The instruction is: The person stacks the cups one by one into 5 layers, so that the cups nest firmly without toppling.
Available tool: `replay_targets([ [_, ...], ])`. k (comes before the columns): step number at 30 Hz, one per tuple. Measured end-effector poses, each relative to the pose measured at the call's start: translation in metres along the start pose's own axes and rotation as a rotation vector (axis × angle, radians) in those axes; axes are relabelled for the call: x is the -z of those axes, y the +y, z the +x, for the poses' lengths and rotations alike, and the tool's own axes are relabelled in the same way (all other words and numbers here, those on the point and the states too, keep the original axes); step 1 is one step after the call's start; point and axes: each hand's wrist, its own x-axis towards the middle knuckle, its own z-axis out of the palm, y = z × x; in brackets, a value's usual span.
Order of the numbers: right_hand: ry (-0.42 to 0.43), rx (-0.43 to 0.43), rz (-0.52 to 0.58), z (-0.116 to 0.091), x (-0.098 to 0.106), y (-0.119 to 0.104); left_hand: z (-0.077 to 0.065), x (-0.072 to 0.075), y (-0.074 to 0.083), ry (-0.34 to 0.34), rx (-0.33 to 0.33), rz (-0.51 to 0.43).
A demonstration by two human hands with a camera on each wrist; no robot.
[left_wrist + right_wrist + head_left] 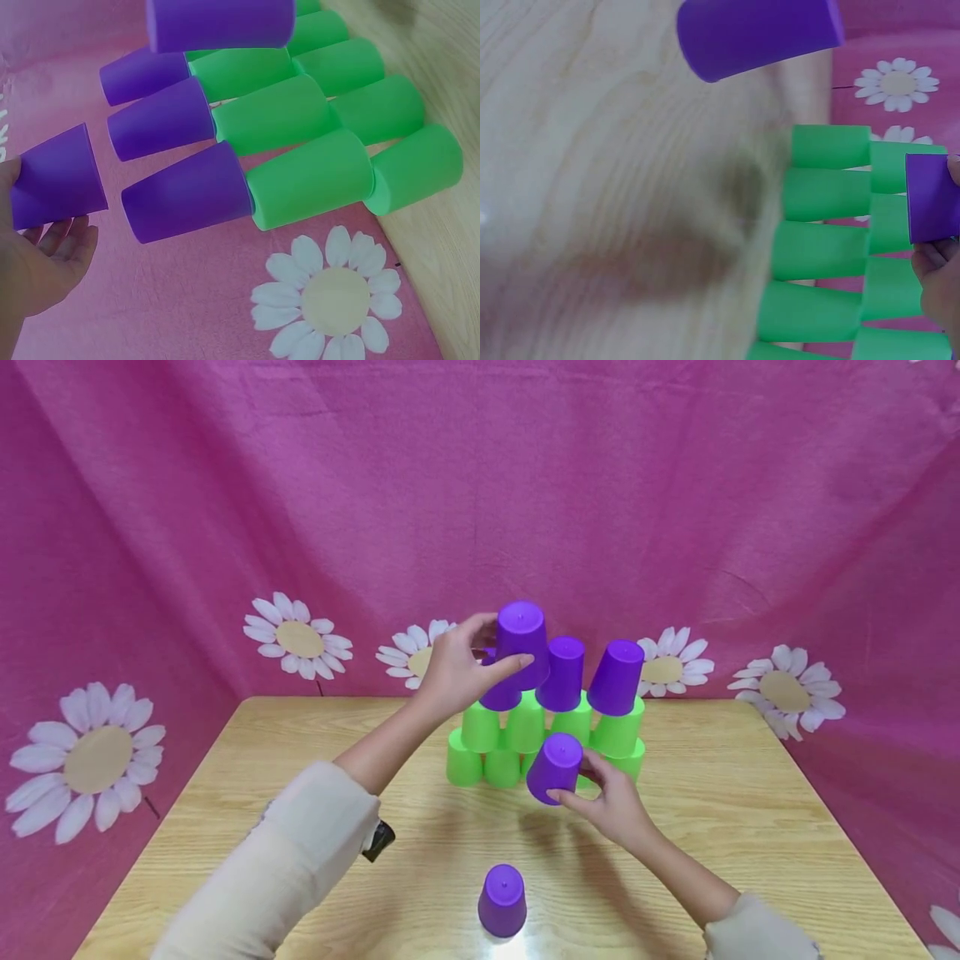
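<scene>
My left hand (459, 670) holds an upside-down purple cup (522, 639) by its sides, thumb in front. That cup is raised above the third row of a cup wall; a gap parts it from the purple cup (187, 193) nearest it in the left wrist view. Lower and nearer, my right hand (617, 803) grips another purple cup (557, 767) between thumb and fingers, in front of the wall. Two rows of upside-down green cups (617, 733) make up the lower wall, with three purple cups (564, 672) on top. The right-hand cup partly hides the bottom row.
A single purple cup (502, 902) stands upside down near the front of the wooden table (712, 793). Behind the wall and at both sides hangs a pink cloth (585, 485) with white daisies. A small black object (380, 841) shows at the left sleeve.
</scene>
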Motion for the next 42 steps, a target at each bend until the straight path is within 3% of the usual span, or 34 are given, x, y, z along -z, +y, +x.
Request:
replay_targets([
  [12, 0.079, 0.125, -0.064, 0.014, 0.034, -0.025, 0.016, -0.008, 0.007, -0.02, 0.043, -0.002],
  [26, 0.175, 0.267, 0.032, 0.051, 0.057, -0.048, 0.024, -0.013, -0.002, 0.022, 0.081, 0.031],
  [42, 0.307, 0.179, 0.045, 0.09, 0.079, -0.059, 0.031, -0.019, -0.004, 0.062, 0.103, 0.055],
])
